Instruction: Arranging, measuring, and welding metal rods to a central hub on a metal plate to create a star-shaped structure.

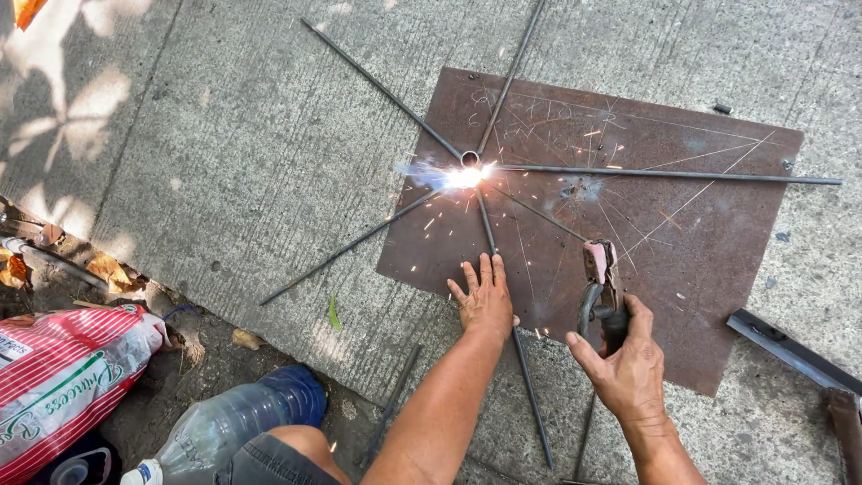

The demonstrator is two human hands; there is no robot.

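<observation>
2 bare hands show. The left hand lies flat with its fingers spread, pressing on 1 thin steel rod at the near edge of the rusty metal plate; it grips nothing. The right hand is closed tight around the handle of 1 welding holder, and a thin welding stick runs from the holder's tip toward the bright spark.

The rods meet like wheel spokes at 1 small metal ring on the far left part of the plate. About 6 rods fan out from the ring, but the glare makes the joint hard to see, so the count may be off. The pressed rod runs under the left hand and comes out behind it. 1 rod goes off the top edge of the view.

The plate lies on a gray concrete floor. 2 more short rods lie near the arms, partly hidden. 1 clear plastic bottle lies by the person's knee. 1 red and white striped sack is cut off at the left edge. 1 dark metal bar is cut off at the right.
</observation>
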